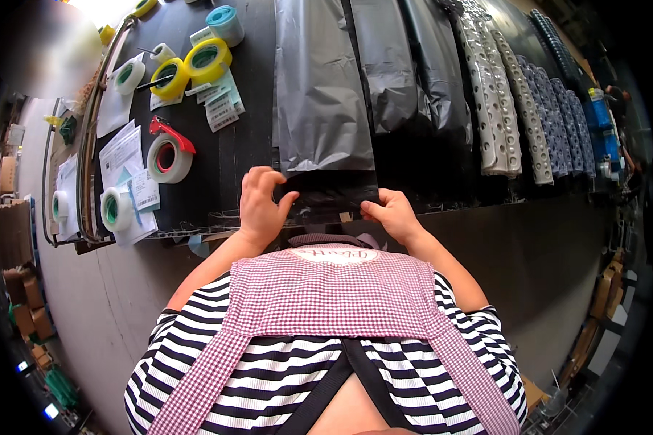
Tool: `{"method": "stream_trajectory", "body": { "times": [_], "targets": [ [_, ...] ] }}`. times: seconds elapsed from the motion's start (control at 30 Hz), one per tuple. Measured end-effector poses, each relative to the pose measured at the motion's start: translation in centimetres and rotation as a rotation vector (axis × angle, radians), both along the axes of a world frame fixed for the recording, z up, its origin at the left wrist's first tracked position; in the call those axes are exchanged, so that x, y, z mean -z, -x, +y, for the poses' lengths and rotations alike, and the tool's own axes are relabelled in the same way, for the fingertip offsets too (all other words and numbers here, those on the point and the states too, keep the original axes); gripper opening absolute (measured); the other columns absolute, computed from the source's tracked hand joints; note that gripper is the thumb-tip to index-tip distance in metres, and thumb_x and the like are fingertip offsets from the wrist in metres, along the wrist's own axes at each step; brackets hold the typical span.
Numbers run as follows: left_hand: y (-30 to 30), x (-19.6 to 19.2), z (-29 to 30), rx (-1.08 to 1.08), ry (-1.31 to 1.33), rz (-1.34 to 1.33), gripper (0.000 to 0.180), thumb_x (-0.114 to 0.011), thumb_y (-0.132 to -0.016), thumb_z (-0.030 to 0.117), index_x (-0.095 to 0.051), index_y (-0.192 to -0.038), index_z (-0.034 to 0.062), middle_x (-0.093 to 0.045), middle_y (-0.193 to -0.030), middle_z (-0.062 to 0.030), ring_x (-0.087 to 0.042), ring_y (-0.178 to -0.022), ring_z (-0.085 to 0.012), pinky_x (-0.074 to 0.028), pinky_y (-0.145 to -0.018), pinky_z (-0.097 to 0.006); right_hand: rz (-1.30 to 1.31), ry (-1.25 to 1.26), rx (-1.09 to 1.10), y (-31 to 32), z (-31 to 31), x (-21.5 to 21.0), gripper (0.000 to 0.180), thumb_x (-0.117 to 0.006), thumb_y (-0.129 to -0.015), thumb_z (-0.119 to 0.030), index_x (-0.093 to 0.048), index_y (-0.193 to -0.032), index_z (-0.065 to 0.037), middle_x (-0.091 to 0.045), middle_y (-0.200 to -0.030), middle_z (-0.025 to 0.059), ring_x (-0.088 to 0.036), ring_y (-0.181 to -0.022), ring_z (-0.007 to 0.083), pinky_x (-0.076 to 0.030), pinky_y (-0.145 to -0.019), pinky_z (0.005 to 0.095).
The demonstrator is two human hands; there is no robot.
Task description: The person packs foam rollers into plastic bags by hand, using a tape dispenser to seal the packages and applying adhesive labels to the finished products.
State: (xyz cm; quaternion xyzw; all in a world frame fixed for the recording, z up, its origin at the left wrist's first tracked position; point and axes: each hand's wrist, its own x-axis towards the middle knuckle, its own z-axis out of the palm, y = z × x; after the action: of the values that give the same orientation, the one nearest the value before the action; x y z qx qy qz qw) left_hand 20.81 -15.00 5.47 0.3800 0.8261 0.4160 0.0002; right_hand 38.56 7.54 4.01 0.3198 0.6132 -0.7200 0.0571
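Note:
A long grey plastic mailing bag (319, 94) lies on the black table, its near end toward me. Below its grey edge a black plastic strip (326, 190) reaches to the table's front edge. My right hand (393, 214) pinches the right corner of this strip between thumb and fingers. At the strip's left side my left hand (265, 203) is open, fingers curved and thumb held apart, with nothing visible between them. Whether its fingertips touch the plastic, I cannot tell.
More grey bags (388, 65) lie to the right, then bubble-wrap rolls (492, 109). On the left are yellow tape rolls (207, 61), a red tape dispenser (173, 141), label sheets (223, 107) and white papers (120, 156). A metal rail (87, 159) borders the table's left side.

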Motion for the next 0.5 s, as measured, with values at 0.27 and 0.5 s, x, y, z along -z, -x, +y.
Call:
{"method": "stream_trajectory", "body": {
  "times": [0.27,0.5],
  "targets": [
    [-3.3,0.6,8.2,0.496,-0.039,0.018,0.018,-0.076,-0.081,0.008,-0.071,-0.098,0.0064,-0.069,-0.1,-0.008,-0.066,-0.092,-0.0307,-0.055,-0.08,-0.035,0.163,-0.619,-0.391,0.8,0.8,-1.8,0.016,-0.056,-0.097,-0.01,-0.068,-0.098,0.0,-0.068,-0.09,0.0141,-0.067,-0.081,0.0284,-0.054,-0.076,0.0368],
    [-2.5,1.0,3.2,0.367,-0.396,-1.003,0.007,-0.062,-0.099,0.006,-0.066,-0.098,0.0003,-0.07,-0.1,-0.0064,-0.064,-0.085,-0.0132,-0.054,-0.078,-0.03,0.073,-0.423,-0.505,0.2,2.8,-0.3,0.021,-0.056,-0.097,-0.013,-0.069,-0.106,0.001,-0.071,-0.102,0.0161,-0.069,-0.089,0.0311,-0.054,-0.08,0.0393]
  ]
}}
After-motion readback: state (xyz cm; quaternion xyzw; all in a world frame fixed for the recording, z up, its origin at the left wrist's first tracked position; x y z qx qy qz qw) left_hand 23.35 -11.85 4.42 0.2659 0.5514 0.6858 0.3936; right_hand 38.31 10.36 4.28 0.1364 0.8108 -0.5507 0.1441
